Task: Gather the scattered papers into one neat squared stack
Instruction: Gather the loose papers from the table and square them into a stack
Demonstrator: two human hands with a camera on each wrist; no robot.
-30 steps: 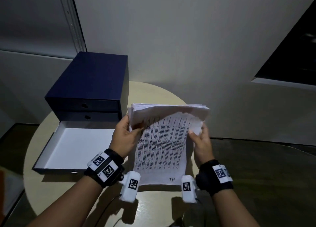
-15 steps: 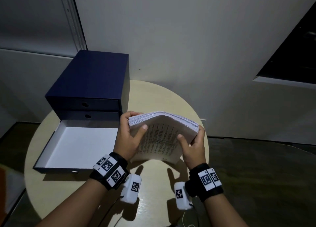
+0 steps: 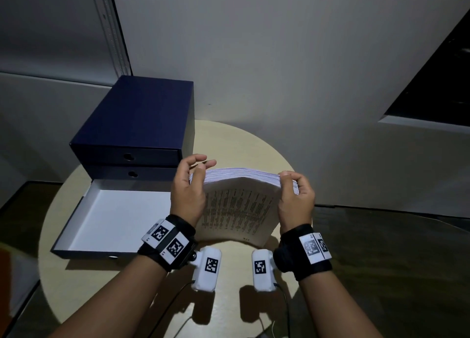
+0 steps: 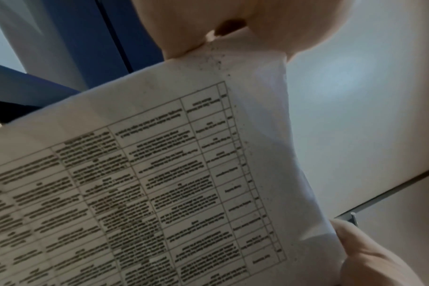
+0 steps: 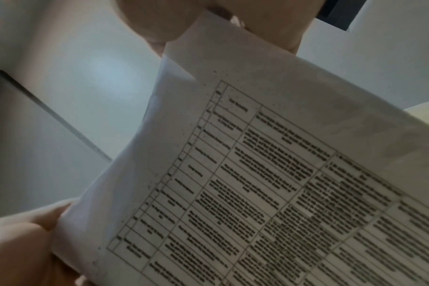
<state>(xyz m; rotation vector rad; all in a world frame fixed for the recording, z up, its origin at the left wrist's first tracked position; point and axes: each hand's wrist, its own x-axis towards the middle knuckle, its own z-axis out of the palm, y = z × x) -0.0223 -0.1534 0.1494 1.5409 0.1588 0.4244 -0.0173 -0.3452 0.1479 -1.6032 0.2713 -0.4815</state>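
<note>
My wrists carry black bands with printed markers, and a white camera pod hangs under each, just above the round tabletop [image 3: 229,144]. Between my hands stands the paper stack [image 3: 239,208], upright on its lower edge, which meets the tabletop near me; the printed face (a ruled table of text, too blurred to read) is turned toward me. My left hand [image 3: 189,192] is at the stack's left side, thumb on the near face; its fingers [image 3: 201,159] curl above and behind the upper left corner, and I cannot tell if they touch the paper. My right hand [image 3: 296,197] grips the upper right corner, fingers curled over the top edge and clamped on the sheets. The top edges look flush, with a slight bow across the middle. Left of the stack lies an open white-lined drawer [image 3: 114,218], pulled out flat on the tabletop. Behind it sits the dark blue drawer box [image 3: 142,119], against the pale wall [image 3: 279,58]
</note>
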